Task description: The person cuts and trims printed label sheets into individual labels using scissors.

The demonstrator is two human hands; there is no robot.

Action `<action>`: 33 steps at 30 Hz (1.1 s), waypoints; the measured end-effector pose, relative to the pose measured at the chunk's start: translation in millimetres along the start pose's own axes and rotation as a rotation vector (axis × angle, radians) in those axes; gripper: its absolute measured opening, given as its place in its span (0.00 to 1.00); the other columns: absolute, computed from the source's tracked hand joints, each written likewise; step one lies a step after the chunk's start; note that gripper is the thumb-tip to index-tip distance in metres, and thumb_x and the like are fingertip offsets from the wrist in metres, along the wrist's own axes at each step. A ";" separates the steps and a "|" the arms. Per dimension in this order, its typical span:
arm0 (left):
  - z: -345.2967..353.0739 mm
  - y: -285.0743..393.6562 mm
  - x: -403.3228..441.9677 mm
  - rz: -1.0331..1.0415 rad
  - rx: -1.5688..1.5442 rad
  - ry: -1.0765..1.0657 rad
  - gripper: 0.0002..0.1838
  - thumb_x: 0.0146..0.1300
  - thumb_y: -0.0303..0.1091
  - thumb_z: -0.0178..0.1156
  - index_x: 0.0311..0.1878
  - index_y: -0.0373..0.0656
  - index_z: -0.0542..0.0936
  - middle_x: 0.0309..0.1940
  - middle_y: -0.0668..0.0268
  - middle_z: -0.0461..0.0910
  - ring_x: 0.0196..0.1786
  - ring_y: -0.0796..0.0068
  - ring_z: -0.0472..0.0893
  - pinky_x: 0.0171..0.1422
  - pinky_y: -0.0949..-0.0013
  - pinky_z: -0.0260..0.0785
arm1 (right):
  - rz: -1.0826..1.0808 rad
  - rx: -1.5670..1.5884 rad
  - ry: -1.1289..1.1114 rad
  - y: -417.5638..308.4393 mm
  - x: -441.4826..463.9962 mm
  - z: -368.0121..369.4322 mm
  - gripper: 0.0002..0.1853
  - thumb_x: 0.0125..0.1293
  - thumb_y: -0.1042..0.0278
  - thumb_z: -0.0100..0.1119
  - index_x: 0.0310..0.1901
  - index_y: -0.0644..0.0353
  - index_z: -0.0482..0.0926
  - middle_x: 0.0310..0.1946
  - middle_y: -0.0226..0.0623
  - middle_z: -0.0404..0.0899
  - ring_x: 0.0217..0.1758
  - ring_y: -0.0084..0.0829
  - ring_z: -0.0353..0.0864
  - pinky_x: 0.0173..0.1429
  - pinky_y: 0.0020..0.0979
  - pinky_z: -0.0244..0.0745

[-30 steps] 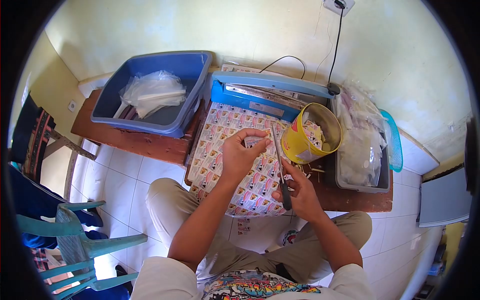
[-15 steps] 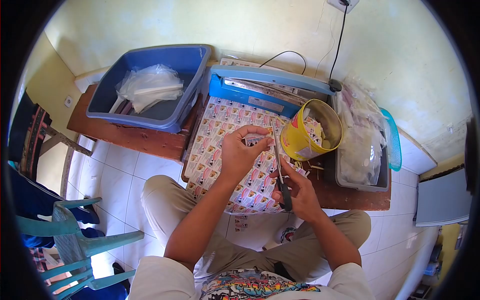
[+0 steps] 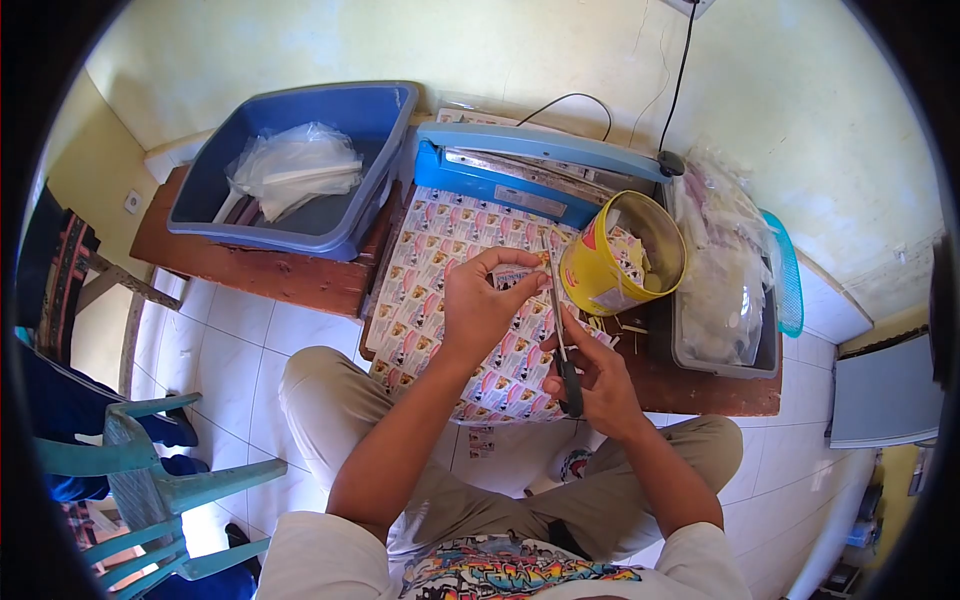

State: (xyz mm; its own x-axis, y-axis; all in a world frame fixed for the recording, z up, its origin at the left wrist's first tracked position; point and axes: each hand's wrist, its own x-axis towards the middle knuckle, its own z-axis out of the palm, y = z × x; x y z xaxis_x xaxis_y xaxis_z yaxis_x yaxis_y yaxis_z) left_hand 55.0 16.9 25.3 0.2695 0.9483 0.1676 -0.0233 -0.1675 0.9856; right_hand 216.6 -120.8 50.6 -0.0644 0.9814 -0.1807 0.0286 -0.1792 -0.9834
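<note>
My left hand (image 3: pixel 487 308) is closed in a pinch, thumb and forefinger together on a small printed paper label (image 3: pixel 512 280), mostly hidden by the fingers. In my right hand (image 3: pixel 603 388) is a pair of scissors (image 3: pixel 557 325), its black handles around my fingers. The blades point away from me, close beside the left fingertips. Below both hands spreads a sheet of printed labels (image 3: pixel 425 250), draped over the near edge of the low wooden table (image 3: pixel 715 398). Just right of the blades stands a yellow tin (image 3: pixel 590 270) with paper pieces inside.
Behind the sheet is a blue paper cutter (image 3: pixel 540 150). At left, a blue tub (image 3: pixel 350 240) contains clear plastic bags (image 3: pixel 300 165). On the right, a grey tray (image 3: pixel 730 370) is heaped with plastic bags (image 3: pixel 725 300). A green plastic chair (image 3: pixel 140 470) stands at lower left.
The whole view has shifted slightly. Both hands keep nearly the same pose, with the scissors still beside the left fingertips.
</note>
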 end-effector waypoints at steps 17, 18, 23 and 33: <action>1.4 1.3 0.0 -0.023 -0.037 -0.015 0.12 0.63 0.23 0.74 0.49 0.31 0.86 0.45 0.56 0.90 0.46 0.76 0.88 0.52 0.73 0.84 | -0.010 0.032 0.001 0.6 -1.6 -0.6 0.53 0.62 0.74 0.78 0.84 0.57 0.54 0.58 0.39 0.76 0.49 0.22 0.79 0.56 0.27 0.82; 2.1 0.8 -0.4 -0.023 -0.037 -0.015 0.12 0.63 0.23 0.74 0.49 0.31 0.86 0.45 0.56 0.90 0.46 0.76 0.88 0.52 0.73 0.84 | -0.009 0.032 0.001 0.7 -1.6 -0.6 0.53 0.62 0.74 0.78 0.84 0.57 0.54 0.58 0.39 0.76 0.49 0.22 0.79 0.56 0.27 0.82; 2.7 5.6 -2.6 -0.015 -0.017 0.052 0.14 0.57 0.31 0.79 0.44 0.37 0.90 0.39 0.59 0.91 0.40 0.73 0.88 0.50 0.68 0.78 | -0.007 0.019 -0.001 -0.1 -1.6 -0.6 0.53 0.61 0.74 0.78 0.84 0.57 0.54 0.58 0.38 0.76 0.47 0.21 0.80 0.54 0.27 0.82; 2.1 13.8 -4.5 -0.018 0.085 0.021 0.13 0.60 0.27 0.77 0.47 0.35 0.88 0.42 0.60 0.91 0.45 0.78 0.87 0.53 0.73 0.78 | -0.007 -0.022 0.001 -0.9 -1.9 -0.6 0.52 0.62 0.76 0.77 0.84 0.57 0.55 0.55 0.36 0.77 0.47 0.21 0.80 0.54 0.26 0.82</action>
State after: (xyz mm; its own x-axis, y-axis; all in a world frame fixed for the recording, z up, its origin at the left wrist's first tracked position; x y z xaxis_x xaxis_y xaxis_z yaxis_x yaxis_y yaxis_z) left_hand 55.5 9.7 38.1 0.2484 0.9567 0.1514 0.0638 -0.1721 0.9830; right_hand 217.3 -122.4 51.9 -0.0638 0.9827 -0.1740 0.0505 -0.1709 -0.9840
